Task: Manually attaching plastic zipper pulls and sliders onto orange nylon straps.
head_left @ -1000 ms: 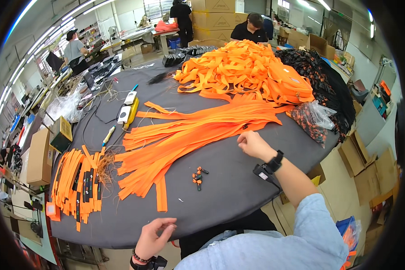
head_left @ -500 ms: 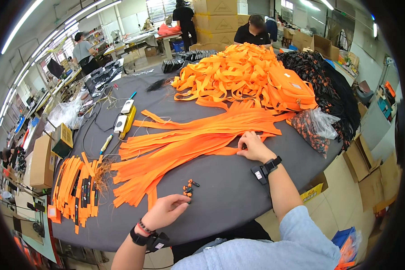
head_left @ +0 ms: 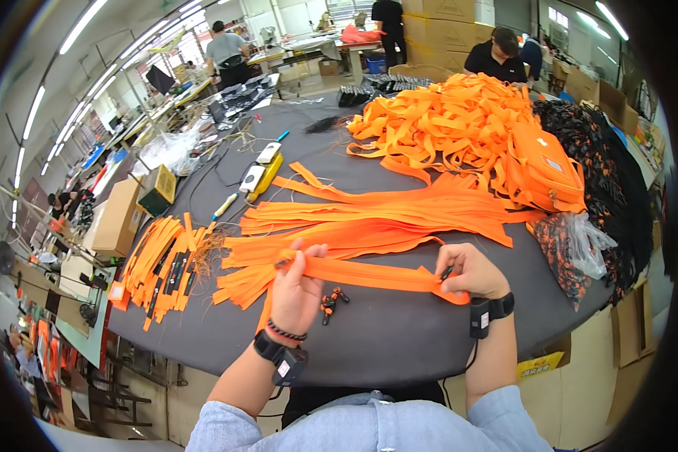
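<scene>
One orange zipper strip (head_left: 373,274) stretches between my two hands above the grey table. My left hand (head_left: 295,290) pinches its left part; a small orange-and-dark piece (head_left: 284,261) shows at the fingertips, too blurred to name. At the strip's other end my right hand (head_left: 474,273) is closed, with a small black piece (head_left: 446,273) between thumb and fingers. Behind the hands lies a layered bundle of orange zipper strips (head_left: 369,218). Several small black-and-orange zipper pulls (head_left: 328,305) rest on the table just right of my left wrist.
Short orange and black strips (head_left: 162,267) lie at the left. A tangled orange webbing heap (head_left: 444,124), an orange pouch (head_left: 546,169), a plastic bag of small parts (head_left: 572,252) and black cords (head_left: 595,166) fill the far right. A yellow-and-white power strip (head_left: 264,177) sits behind the bundle.
My left hand has left the small zipper pulls and come up to the strip. My right hand has drawn a strip's end toward me, off the bundle. The view has shifted left.
</scene>
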A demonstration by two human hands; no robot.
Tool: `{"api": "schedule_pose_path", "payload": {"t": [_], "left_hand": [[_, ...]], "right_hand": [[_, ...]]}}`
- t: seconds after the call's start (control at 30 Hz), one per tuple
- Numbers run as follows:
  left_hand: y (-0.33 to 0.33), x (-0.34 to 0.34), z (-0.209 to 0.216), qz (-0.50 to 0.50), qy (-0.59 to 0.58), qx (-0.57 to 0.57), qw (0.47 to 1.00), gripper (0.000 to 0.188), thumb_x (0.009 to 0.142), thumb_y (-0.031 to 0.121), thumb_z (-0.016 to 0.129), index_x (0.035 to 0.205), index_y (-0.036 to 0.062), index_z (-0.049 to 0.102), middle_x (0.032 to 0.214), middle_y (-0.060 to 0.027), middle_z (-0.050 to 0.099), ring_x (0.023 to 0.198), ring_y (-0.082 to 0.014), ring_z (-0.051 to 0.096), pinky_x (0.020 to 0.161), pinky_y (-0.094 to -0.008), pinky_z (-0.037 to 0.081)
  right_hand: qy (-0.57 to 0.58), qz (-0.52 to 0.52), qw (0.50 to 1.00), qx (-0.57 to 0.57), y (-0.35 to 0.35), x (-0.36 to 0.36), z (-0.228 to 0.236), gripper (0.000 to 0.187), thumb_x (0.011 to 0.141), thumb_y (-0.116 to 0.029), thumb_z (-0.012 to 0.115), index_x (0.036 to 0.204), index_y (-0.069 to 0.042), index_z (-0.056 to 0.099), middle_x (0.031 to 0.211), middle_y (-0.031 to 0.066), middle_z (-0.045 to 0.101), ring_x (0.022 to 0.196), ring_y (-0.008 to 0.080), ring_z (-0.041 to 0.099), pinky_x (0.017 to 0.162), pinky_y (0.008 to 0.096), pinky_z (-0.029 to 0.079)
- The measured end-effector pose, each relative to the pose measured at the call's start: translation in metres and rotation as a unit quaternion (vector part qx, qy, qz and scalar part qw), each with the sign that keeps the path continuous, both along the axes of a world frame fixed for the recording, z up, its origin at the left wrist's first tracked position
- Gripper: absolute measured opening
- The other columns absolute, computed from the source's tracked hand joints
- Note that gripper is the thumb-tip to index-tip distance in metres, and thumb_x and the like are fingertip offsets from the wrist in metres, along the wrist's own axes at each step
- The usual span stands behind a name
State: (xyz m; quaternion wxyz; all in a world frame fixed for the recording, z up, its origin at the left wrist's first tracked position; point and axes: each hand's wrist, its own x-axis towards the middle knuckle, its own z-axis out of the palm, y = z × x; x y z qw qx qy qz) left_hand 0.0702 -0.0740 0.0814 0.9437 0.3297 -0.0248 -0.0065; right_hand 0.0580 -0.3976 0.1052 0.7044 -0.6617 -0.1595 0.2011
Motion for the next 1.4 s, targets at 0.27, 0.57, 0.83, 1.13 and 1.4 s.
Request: {"api": "schedule_pose_path", "payload": {"t": [0.27,0.57,0.83,1.13,1.4], "left_hand": [[0.07,-0.041,0.012,-0.014,0.043,0.009,0.999,0.029,0.098,0.013,0.048,0.125,0.0025,0.048,0.118,-0.0145,0.06,0.121,-0.0292,0.052,0.104,-0.0411,0.041],[0.147,-0.105,0.007,0.028,0.124,0.047,0.991,0.027,0.099,0.02,0.048,0.12,0.0033,0.052,0.12,-0.0129,0.058,0.114,-0.0277,0.055,0.1,-0.0435,0.045],[0.198,-0.207,-0.074,-0.109,0.267,0.226,0.931,0.024,0.098,0.017,0.051,0.114,-0.0001,0.055,0.116,-0.0171,0.06,0.108,-0.0303,0.06,0.093,-0.0428,0.052],[0.24,-0.239,-0.255,-0.004,0.456,0.125,0.881,0.031,0.097,0.016,0.052,0.123,-0.0008,0.047,0.127,-0.0189,0.053,0.117,-0.0308,0.054,0.097,-0.0428,0.048],[0.242,-0.227,-0.138,-0.151,0.407,0.319,0.843,0.044,0.098,0.019,0.047,0.132,-0.0077,0.04,0.134,-0.0265,0.044,0.123,-0.0352,0.047,0.102,-0.0455,0.04]], "right_hand": [[0.012,0.016,0.999,-0.027,-0.008,0.004,0.0,0.038,0.072,0.002,0.073,0.107,-0.001,0.06,0.065,-0.0015,0.057,0.05,0.0014,0.048,0.043,0.017,0.035],[-0.043,-0.105,0.99,-0.09,-0.046,-0.068,0.027,0.023,0.082,-0.001,0.065,0.104,-0.002,0.062,0.065,-0.005,0.055,0.055,-0.0002,0.045,0.049,0.017,0.035],[0.051,-0.116,0.901,-0.415,-0.05,-0.198,-0.035,0.019,0.077,-0.004,0.071,0.094,-0.001,0.064,0.071,0.0078,0.067,0.062,0.0158,0.062,0.061,0.0279,0.048],[-0.21,-0.194,0.823,-0.491,-0.011,-0.236,-0.183,0.019,0.078,-0.012,0.07,0.093,-0.001,0.066,0.076,0.0122,0.068,0.073,0.0289,0.066,0.069,0.0372,0.051],[0.025,-0.209,0.937,-0.279,-0.022,-0.207,-0.048,0.017,0.082,-0.014,0.07,0.089,0.0,0.066,0.069,0.0069,0.065,0.063,0.0115,0.062,0.06,0.0274,0.05]]}}
